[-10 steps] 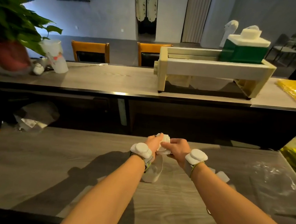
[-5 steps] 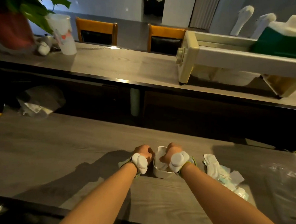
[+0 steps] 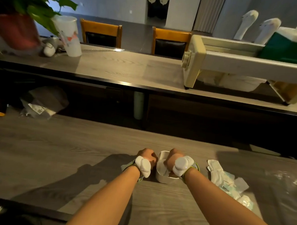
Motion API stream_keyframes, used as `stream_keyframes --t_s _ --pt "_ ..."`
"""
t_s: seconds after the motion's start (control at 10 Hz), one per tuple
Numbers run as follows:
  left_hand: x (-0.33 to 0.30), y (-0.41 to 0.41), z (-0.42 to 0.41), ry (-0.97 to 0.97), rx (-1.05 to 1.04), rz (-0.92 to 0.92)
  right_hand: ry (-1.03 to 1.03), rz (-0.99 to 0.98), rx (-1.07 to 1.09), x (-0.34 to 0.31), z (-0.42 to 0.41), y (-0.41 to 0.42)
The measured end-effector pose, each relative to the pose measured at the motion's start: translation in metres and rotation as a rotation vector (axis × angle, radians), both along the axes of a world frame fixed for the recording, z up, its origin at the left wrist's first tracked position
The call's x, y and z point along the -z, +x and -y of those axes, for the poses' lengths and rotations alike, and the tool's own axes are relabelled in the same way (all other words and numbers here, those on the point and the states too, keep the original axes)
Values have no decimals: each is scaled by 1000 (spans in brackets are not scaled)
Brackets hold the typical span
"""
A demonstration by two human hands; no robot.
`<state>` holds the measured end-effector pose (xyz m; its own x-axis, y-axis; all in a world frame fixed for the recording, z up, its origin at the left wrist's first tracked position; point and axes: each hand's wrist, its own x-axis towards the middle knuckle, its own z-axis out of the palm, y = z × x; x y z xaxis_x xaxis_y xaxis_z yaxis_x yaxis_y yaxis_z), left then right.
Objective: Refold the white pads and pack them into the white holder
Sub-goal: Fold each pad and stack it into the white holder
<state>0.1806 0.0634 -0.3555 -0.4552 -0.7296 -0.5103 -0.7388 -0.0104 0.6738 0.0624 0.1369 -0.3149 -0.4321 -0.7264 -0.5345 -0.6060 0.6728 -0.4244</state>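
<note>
Forearms are reaching forward over the grey wooden counter (image 3: 72,151), each wrist wearing a white band device. Between the two hands is sitting the white holder (image 3: 160,176), upright on the counter. The left hand (image 3: 146,155) is pressing against the holder's left wall, its fingers curled closed, though what they are gripping cannot be told from behind. The right hand (image 3: 173,158) is dipping over the holder's open top, fingers bent down into it and hidden; a white pad (image 3: 161,166) is showing inside beneath that hand. Just right of the right wrist, loose white pads (image 3: 217,172) are lying in a heap on the counter, apart from the holder. Farther off, a second counter is carrying a cream rack (image 3: 234,65), a white cup (image 3: 69,36) and a potted plant (image 3: 19,17).
</note>
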Motion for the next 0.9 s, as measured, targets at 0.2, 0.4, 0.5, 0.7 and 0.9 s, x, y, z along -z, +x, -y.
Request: stream_keyframes --t_s 0.2,0.4,0.5,0.7,0.9 --pt "3 -1 -1 21 -36 -1 80 -3 -42 5 -1 -2" --pt "5 -2 0 30 -74 11 30 -124 -119 -1 -7 -10" --pt "-5 -4 -3 -14 -62 46 -172 296 274 2 -12 -22" --pt "-26 -32 -12 -53 -154 -138 -353 532 434 -6 -29 -43" --pt "-39 -84 -46 -7 -59 -316 -483 469 525 11 -69 -97"
